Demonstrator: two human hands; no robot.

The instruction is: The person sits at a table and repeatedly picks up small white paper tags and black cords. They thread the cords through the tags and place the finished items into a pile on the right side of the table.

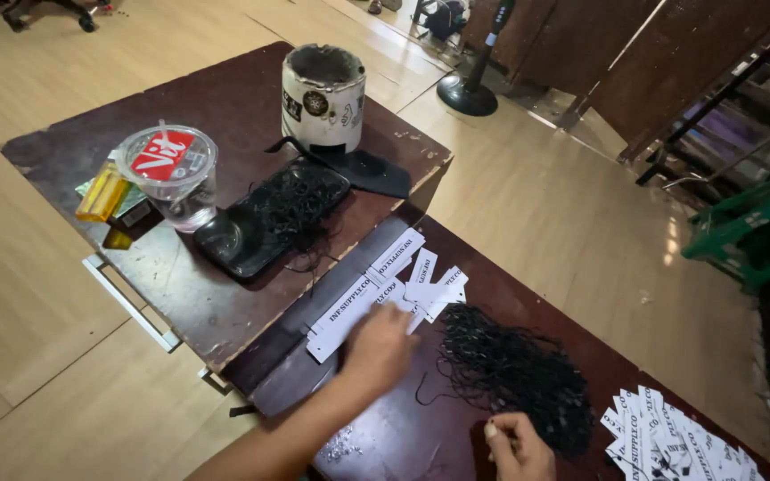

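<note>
The left hand (378, 349) lies flat, fingers loose, on the white paper tags (385, 287) in the middle of the tabletop (528, 294). They look light and bendy; lift one by its edge. The right hand (517, 445) pinches a thin black string (510, 370).

Both hands are bare, with no gloves. The left hand (378, 349) shows a bare forearm with no sleeve in view. The right hand (519, 448) has short, unpainted nails, and seemingly no ring, though motion blur leaves this unclear.
</note>
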